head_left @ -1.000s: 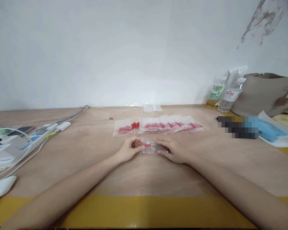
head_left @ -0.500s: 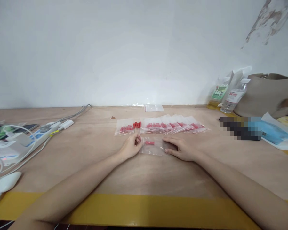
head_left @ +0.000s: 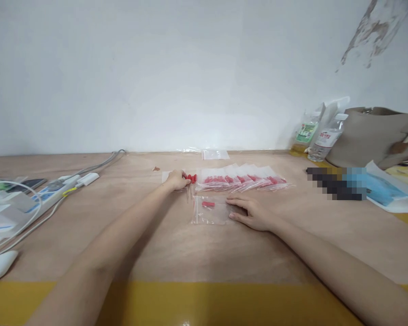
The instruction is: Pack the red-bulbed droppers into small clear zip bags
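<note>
My left hand [head_left: 177, 179] reaches to the row's left side, its fingers pinched at the heads of several red LEDs [head_left: 192, 178] with long thin leads. The fingers partly hide these, so how many they grip is unclear. My right hand [head_left: 253, 212] rests on the table, fingers apart and stretched out, the tips on the right edge of a clear zip bag [head_left: 213, 217]. Inside that flat bag lies a small red piece [head_left: 208, 204]. Behind it, overlapping zip bags [head_left: 240, 174] with red pieces fan out. My left hand covers most of another bag [head_left: 165, 175].
A clear bag [head_left: 216, 155] lies by the wall. At left are a power strip [head_left: 42, 197], cables and a white mouse-like object [head_left: 2, 266]. On the right stand two bottles [head_left: 327, 138], a grey handbag [head_left: 370, 136] and a blue packet [head_left: 387, 188].
My left hand has moved away from the front bag's left edge, forward and left, to the heads of the red LEDs. My right hand has stayed at the bag. The view has shifted slightly.
</note>
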The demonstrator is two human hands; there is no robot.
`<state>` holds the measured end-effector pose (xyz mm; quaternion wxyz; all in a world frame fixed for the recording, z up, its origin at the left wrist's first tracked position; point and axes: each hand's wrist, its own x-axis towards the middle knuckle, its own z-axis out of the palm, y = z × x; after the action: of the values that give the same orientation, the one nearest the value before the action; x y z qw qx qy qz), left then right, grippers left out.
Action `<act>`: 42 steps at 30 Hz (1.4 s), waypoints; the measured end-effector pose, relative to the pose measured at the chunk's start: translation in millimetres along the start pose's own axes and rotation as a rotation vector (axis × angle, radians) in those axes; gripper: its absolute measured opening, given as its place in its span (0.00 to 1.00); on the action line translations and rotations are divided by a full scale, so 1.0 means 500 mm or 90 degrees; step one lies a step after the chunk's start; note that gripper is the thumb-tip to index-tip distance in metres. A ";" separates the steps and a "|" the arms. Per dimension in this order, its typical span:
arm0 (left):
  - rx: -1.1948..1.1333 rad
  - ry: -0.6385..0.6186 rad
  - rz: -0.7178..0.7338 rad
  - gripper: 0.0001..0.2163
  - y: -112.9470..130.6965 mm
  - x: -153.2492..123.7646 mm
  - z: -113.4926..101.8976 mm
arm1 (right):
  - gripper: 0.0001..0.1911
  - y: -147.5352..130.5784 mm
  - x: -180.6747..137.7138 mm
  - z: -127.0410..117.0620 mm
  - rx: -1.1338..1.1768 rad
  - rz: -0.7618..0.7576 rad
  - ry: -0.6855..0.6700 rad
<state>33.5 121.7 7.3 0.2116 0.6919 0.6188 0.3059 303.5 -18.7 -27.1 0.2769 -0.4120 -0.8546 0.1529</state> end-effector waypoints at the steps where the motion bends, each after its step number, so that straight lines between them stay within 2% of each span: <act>1: -0.028 -0.006 -0.009 0.07 0.001 -0.002 -0.005 | 0.23 0.000 0.000 0.000 -0.003 -0.001 0.000; 5: -0.154 -0.007 -0.016 0.08 0.001 -0.033 -0.043 | 0.23 -0.001 0.000 0.000 -0.009 -0.006 -0.002; 10: -0.466 0.033 0.015 0.16 -0.025 -0.114 -0.079 | 0.23 -0.002 0.000 0.001 -0.020 -0.009 -0.005; 14: -0.544 0.041 -0.034 0.17 -0.041 -0.176 -0.061 | 0.23 -0.002 -0.001 -0.001 -0.023 -0.008 -0.008; 17: -0.589 0.048 -0.080 0.16 -0.035 -0.201 -0.037 | 0.23 -0.002 -0.001 -0.001 -0.022 -0.008 -0.007; 20: -0.624 0.020 -0.113 0.14 -0.024 -0.217 -0.019 | 0.23 -0.002 0.000 -0.001 -0.021 -0.009 -0.004; 23: -0.581 -0.033 -0.088 0.15 -0.015 -0.233 -0.005 | 0.23 -0.003 0.001 -0.001 -0.026 -0.005 -0.003; 29: -0.257 -0.121 0.110 0.14 -0.008 -0.245 0.009 | 0.22 -0.010 0.000 0.003 -0.035 -0.022 0.006; 34: -0.191 -0.257 0.167 0.11 0.000 -0.238 0.010 | 0.22 -0.015 0.001 0.006 -0.037 -0.024 -0.002; 37: -0.167 -0.235 0.197 0.10 0.003 -0.237 0.012 | 0.22 -0.017 0.002 0.006 -0.039 -0.028 -0.002; 42: -0.118 -0.122 0.212 0.10 0.005 -0.242 0.020 | 0.22 -0.018 0.002 0.006 -0.040 -0.025 0.000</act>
<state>36.2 3.1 -17.7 0.2787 0.7882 0.4420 0.3251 295.5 -23.6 -24.7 0.2670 -0.4035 -0.8669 0.1202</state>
